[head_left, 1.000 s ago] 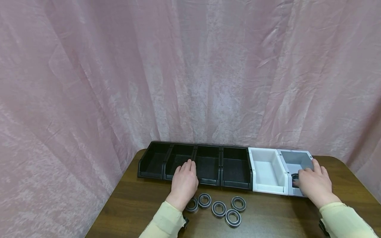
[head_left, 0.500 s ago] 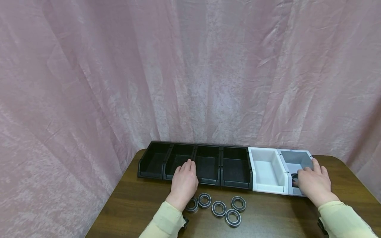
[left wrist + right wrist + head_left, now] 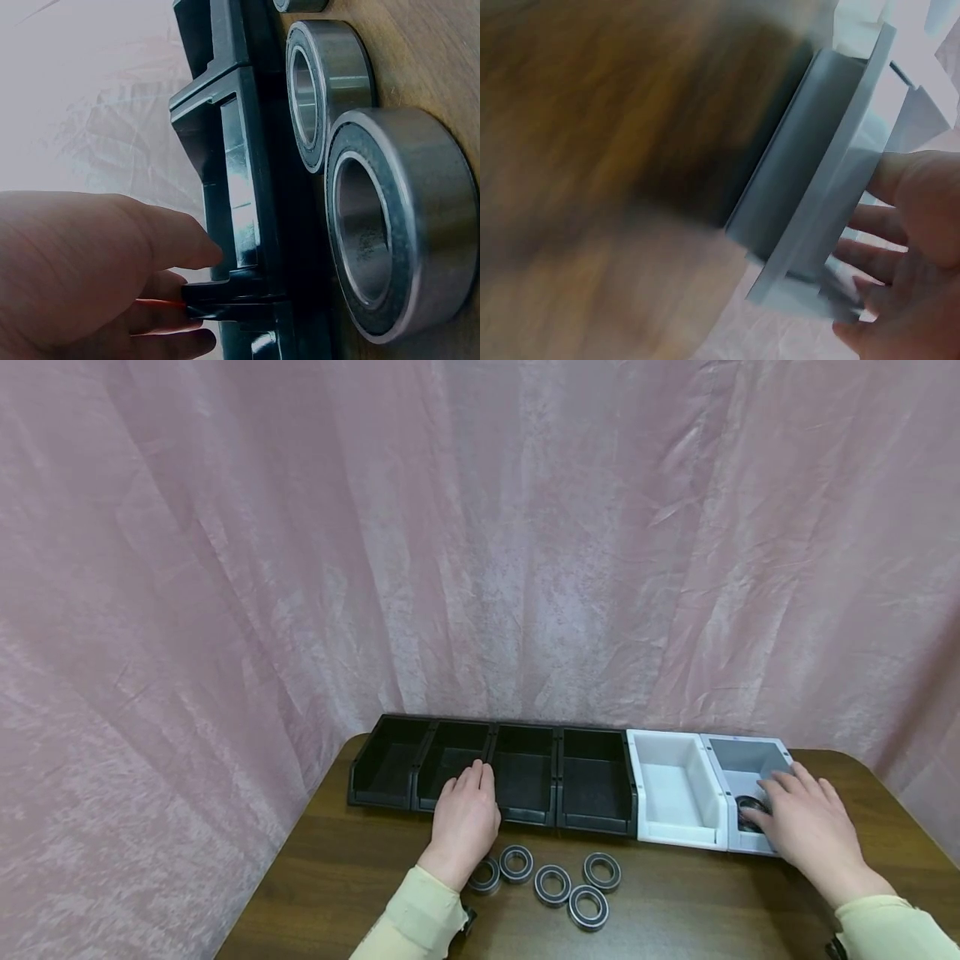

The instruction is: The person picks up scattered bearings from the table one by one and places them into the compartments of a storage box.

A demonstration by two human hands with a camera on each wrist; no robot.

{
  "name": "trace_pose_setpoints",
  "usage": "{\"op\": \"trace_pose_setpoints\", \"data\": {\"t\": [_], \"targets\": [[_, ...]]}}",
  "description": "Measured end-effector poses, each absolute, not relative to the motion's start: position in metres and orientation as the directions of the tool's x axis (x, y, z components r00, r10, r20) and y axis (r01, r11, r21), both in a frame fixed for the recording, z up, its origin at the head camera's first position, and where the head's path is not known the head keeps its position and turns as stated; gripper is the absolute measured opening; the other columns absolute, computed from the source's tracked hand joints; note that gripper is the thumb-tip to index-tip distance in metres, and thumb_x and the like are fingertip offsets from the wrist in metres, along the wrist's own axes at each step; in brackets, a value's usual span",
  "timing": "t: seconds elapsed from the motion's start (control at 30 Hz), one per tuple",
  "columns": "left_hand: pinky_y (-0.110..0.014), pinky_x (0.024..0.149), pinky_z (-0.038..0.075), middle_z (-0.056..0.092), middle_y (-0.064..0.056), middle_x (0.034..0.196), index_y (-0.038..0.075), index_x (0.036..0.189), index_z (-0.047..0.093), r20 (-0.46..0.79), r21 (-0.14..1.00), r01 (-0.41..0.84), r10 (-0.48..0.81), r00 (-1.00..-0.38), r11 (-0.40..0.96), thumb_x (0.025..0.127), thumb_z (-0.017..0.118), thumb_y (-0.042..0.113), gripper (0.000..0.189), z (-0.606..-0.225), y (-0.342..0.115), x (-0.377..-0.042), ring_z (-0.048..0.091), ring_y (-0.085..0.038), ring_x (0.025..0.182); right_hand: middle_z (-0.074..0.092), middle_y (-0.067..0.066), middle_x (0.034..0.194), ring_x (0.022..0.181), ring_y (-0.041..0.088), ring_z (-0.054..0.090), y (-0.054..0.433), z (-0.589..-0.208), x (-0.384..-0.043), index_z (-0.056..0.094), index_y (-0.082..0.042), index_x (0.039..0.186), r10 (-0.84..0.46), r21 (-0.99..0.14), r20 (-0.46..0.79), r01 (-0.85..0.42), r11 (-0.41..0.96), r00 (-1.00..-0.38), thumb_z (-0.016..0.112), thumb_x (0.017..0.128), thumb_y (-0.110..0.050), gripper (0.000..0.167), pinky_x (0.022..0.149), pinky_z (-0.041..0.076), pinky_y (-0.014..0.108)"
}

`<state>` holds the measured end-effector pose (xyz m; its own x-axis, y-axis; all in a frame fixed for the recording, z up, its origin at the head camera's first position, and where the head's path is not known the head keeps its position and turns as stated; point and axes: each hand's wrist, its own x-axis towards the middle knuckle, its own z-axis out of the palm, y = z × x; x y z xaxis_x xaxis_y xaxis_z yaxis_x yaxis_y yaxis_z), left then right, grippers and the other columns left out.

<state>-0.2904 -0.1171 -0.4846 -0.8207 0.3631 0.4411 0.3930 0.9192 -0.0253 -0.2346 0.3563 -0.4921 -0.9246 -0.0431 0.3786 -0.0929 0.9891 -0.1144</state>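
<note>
My left hand rests at the front of the black bins, its fingers stretched over the divider between two of them. Nothing is held in it. Over the right side of the grey bin is my right hand, fingers spread and loosely bent. A dark ball bearing lies inside that bin, below the thumb and apart from the grip. In the right wrist view the fingers reach past the grey bin's front edge. Several steel ball bearings lie on the table near my left wrist.
A white bin stands between the black bins and the grey one, all joined in a row. Behind them hangs a pink curtain. The wooden table stretches out in front, with two large bearings close to the left wrist camera.
My right hand has loosened and drawn back to the right, its fingers spreading, so more of the bearing in the grey bin shows. The left hand has stayed in place.
</note>
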Motion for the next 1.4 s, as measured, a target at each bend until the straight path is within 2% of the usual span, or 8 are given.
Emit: {"op": "trace_pose_setpoints", "data": {"t": [0.2,0.43,0.67,0.97,1.2,1.4], "targets": [[-0.052,0.107,0.058,0.068,-0.024,0.146,-0.006,0.142,0.068,0.442,-0.026,0.395,0.365,-0.819,0.918,0.094,0.088,0.020,0.058,-0.485,-0.118,-0.291,0.071,-0.036,0.129,0.054,0.044,0.143,0.140,0.064,0.042,0.359,-0.494,-0.223,0.062,0.017,0.135,-0.033,-0.151,0.440,-0.110,0.982,-0.897,0.084,0.095,-0.019,0.058,0.123,0.019,0.078],[-0.053,0.107,0.058,0.068,-0.024,0.146,-0.006,0.142,0.068,0.443,-0.025,0.396,0.365,-0.818,0.918,0.093,0.088,0.020,0.059,-0.486,-0.119,-0.291,0.071,-0.036,0.129,0.054,0.041,0.147,0.145,0.061,0.041,0.346,-0.485,-0.213,0.060,0.014,0.141,-0.083,-0.128,0.502,-0.169,0.977,-0.861,0.083,0.097,-0.019,0.060,0.129,0.014,0.073],[-0.052,0.108,0.058,0.068,-0.024,0.147,-0.005,0.144,0.068,0.450,-0.030,0.395,0.366,-0.815,0.918,0.093,0.089,0.021,0.061,-0.487,-0.118,-0.292,0.070,-0.037,0.131,0.056,0.039,0.148,0.145,0.059,0.044,0.321,-0.476,-0.209,0.061,0.011,0.143,-0.146,-0.093,0.527,-0.227,0.969,-0.837,0.087,0.092,-0.025,0.068,0.126,0.021,0.073],[-0.053,0.107,0.058,0.067,-0.025,0.147,-0.005,0.143,0.068,0.452,-0.034,0.398,0.370,-0.812,0.917,0.093,0.089,0.021,0.061,-0.487,-0.117,-0.292,0.069,-0.038,0.132,0.057,0.035,0.152,0.145,0.056,0.048,0.293,-0.477,-0.199,0.063,0.006,0.147,-0.222,-0.035,0.525,-0.281,0.959,-0.821,0.089,0.087,-0.030,0.075,0.127,0.025,0.069],[-0.053,0.108,0.058,0.067,-0.024,0.147,-0.006,0.144,0.068,0.446,-0.027,0.397,0.366,-0.817,0.918,0.093,0.089,0.021,0.061,-0.488,-0.117,-0.291,0.069,-0.037,0.132,0.057,0.031,0.156,0.146,0.053,0.050,0.275,-0.474,-0.191,0.061,0.004,0.151,-0.252,-0.009,0.467,-0.290,0.957,-0.848,0.090,0.087,-0.037,0.081,0.125,0.029,0.069],[-0.053,0.108,0.058,0.067,-0.024,0.148,-0.006,0.144,0.067,0.448,-0.032,0.393,0.365,-0.816,0.919,0.093,0.089,0.021,0.061,-0.488,-0.117,-0.291,0.069,-0.037,0.132,0.060,0.028,0.154,0.143,0.050,0.055,0.263,-0.471,-0.184,0.062,0.002,0.150,-0.287,-0.002,0.460,-0.324,0.946,-0.840,0.091,0.086,-0.039,0.081,0.120,0.035,0.068]]}}
